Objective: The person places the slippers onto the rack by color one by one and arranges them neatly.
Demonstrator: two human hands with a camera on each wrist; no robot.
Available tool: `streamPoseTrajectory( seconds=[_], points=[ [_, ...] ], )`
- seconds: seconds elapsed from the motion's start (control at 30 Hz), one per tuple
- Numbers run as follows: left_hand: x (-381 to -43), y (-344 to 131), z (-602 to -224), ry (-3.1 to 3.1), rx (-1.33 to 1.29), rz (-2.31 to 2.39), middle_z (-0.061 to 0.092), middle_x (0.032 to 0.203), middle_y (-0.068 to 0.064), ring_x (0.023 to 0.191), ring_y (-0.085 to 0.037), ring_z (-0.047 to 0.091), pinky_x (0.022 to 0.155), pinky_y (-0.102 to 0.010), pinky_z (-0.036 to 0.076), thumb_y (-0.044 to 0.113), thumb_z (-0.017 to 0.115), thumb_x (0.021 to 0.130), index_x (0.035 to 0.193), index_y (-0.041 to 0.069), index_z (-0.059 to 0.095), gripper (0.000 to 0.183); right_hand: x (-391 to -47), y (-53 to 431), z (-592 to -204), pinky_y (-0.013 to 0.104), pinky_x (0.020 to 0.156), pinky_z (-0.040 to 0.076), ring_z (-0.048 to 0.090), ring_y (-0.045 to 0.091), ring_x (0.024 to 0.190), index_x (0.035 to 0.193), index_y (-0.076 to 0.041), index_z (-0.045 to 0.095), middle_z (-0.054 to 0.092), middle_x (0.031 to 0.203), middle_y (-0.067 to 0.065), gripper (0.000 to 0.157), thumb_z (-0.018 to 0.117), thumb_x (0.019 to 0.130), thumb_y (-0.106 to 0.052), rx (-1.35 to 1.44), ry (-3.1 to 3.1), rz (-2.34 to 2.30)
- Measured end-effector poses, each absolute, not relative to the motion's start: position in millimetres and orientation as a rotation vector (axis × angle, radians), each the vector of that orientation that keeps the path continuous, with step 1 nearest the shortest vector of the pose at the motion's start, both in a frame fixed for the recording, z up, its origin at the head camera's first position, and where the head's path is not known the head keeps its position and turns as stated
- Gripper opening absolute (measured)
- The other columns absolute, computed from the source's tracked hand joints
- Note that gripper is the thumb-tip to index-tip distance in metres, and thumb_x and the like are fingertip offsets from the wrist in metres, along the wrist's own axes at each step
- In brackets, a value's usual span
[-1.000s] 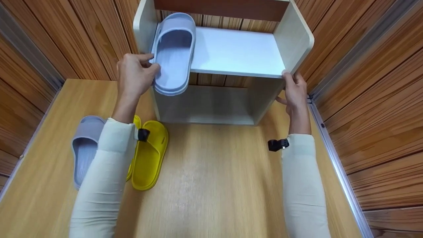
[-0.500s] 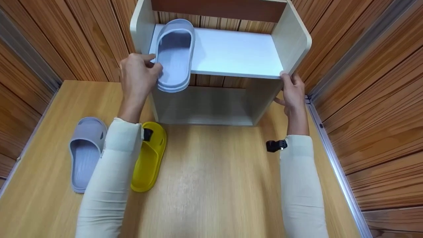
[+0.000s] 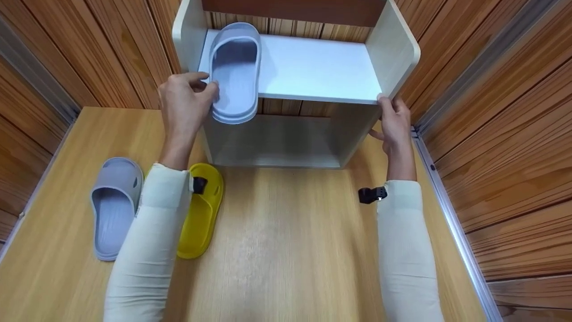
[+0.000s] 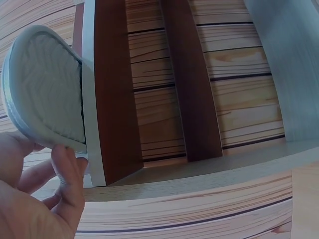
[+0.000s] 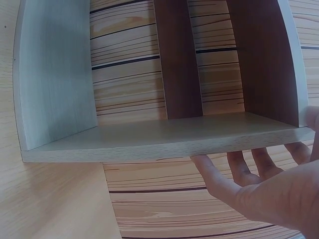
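Observation:
A grey slide slipper [image 3: 235, 85] lies toe inward on the white upper shelf board [image 3: 317, 67], at its left end. Its heel juts past the board's front edge. My left hand [image 3: 185, 100] pinches the slipper's left edge near the heel; the left wrist view shows the fingers [image 4: 67, 169] at the sole [image 4: 50, 84]. At the other end, my right hand [image 3: 395, 125] grips the rack [image 3: 393, 53] by its right side panel. In the right wrist view, several fingers [image 5: 219, 179] of that hand lie along the panel's outer face.
A second grey slipper [image 3: 114, 210] rests on the wooden surface [image 3: 277, 250] at the left. Beside it is a yellow slipper [image 3: 201, 214], partly behind my left sleeve [image 3: 147, 241]. Wood-plank walls [image 3: 505, 179] stand behind and on both sides.
The held slipper has settled lower and slightly farther back on the board. My left forearm has shifted slightly right, uncovering more of the second grey slipper. My right hand keeps its grip.

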State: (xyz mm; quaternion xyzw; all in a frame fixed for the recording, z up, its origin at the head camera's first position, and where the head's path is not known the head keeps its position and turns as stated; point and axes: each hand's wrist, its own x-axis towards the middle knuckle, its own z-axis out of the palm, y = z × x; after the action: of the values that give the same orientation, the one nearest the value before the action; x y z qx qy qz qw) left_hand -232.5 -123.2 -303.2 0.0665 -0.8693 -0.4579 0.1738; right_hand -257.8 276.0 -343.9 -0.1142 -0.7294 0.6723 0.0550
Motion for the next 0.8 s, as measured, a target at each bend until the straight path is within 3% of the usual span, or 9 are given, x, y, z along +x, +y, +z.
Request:
streamPoseTrajectory(
  seconds=[0.23,0.5,0.67,0.8],
  points=[
    [-226,-125,-302,-2.460,0.166,-1.292,0.072,0.118,-0.010,0.101,-0.020,0.067,0.084,-0.028,0.056,0.034,0.065,0.098,0.132,0.010,0.069,0.042,-259,275,-343,0.065,0.107,0.036,0.032,0.033,0.146,0.161,-0.029,0.028,0.027,0.162,0.008,0.066,0.053,0.102,-0.045,-0.332,-2.203,2.037],
    [-209,-129,-309,-2.405,0.080,-1.173,0.073,0.119,-0.008,0.102,-0.022,0.065,0.081,-0.033,0.046,0.034,0.062,0.099,0.131,0.011,0.069,0.040,-259,275,-343,0.067,0.104,0.038,0.038,0.036,0.142,0.158,-0.023,0.037,0.035,0.157,0.012,0.061,0.053,0.102,-0.043,-0.315,-2.193,2.000],
    [-194,-127,-325,-2.416,-0.053,-1.061,0.059,0.143,-0.011,0.125,-0.028,0.050,0.101,-0.041,0.042,0.038,0.061,0.101,0.141,0.013,0.062,0.047,-257,275,-345,0.067,0.105,0.038,0.039,0.035,0.141,0.158,-0.026,0.037,0.035,0.158,0.011,0.061,0.053,0.102,-0.044,-0.339,-2.202,2.003],
    [-184,-127,-339,-2.413,-0.171,-0.890,0.045,0.154,-0.017,0.141,-0.036,0.036,0.117,-0.052,0.027,0.044,0.062,0.100,0.147,0.014,0.056,0.056,-256,276,-343,0.065,0.105,0.039,0.040,0.035,0.140,0.157,-0.025,0.040,0.036,0.157,0.011,0.060,0.054,0.102,-0.045,-0.371,-2.215,1.987]
  ],
)
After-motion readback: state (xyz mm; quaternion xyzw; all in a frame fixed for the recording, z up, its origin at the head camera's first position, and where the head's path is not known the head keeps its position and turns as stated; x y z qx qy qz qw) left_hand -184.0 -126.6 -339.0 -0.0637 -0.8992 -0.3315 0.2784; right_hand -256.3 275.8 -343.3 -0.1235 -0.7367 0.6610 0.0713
